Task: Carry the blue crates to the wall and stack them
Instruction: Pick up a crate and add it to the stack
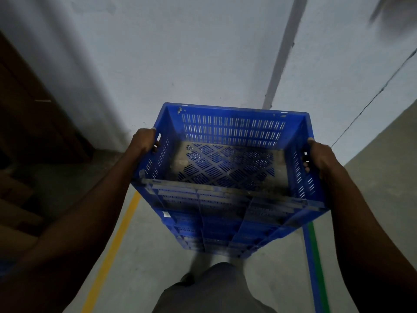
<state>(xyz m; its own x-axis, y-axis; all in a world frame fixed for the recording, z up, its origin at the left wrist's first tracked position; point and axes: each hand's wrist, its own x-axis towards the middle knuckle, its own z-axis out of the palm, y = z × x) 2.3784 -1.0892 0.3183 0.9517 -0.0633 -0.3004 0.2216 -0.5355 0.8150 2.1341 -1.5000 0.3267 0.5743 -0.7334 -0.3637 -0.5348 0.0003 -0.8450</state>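
A blue slotted plastic crate [228,136] is held in front of me, above the floor, empty and dusty inside. My left hand [144,140] grips its left side handle, fingers curled through the slot. On the opposite side my right hand [320,158] grips the right handle the same way. Below the top crate I see more blue crate walls [216,229]; I cannot tell whether they are separate nested crates. The pale wall [203,53] stands just beyond the crate's far rim.
A dark wooden door or panel [33,114] stands at the left, with brown boxes [15,211] below it. A yellow floor line [117,240] runs at the left, blue and green lines [313,256] at the right. My legs [214,288] show below.
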